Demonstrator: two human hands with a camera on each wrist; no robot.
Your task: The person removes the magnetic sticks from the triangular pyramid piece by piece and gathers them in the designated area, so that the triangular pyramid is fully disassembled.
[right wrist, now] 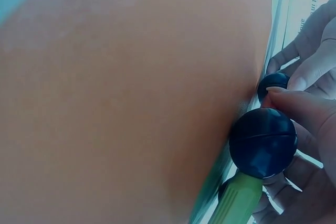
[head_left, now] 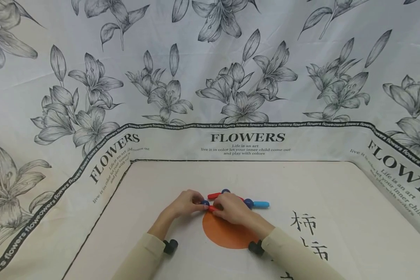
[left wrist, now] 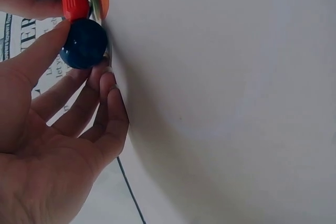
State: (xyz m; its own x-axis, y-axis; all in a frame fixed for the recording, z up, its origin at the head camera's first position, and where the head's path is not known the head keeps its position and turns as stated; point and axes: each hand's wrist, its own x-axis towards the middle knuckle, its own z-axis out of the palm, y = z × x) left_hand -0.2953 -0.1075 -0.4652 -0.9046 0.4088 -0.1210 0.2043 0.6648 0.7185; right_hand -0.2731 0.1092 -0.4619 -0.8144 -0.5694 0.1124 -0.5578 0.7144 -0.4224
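My left hand (head_left: 185, 203) pinches a dark blue ball (left wrist: 84, 44) between thumb and fingers. A short red rod (left wrist: 76, 4) meets that ball, and my right hand (head_left: 232, 208) grips the rod. In the right wrist view, another dark blue ball (right wrist: 262, 142) sits by the right hand, with a green-looking rod (right wrist: 239, 200) joined to it. Beyond the right hand, a second red rod (head_left: 214, 196) runs to a dark blue ball (head_left: 225, 191). Right of the hand, a light blue rod (head_left: 261, 204) adjoins a further blue ball (head_left: 248, 203). My right hand hides some of the joined pieces.
The pale tabletop cloth (head_left: 161, 175) bears an orange printed circle (head_left: 227, 233) under the right hand and black printed characters (head_left: 303, 223) to the right. A flower-printed curtain (head_left: 245, 77) rises behind the table's far edge and along both sides.
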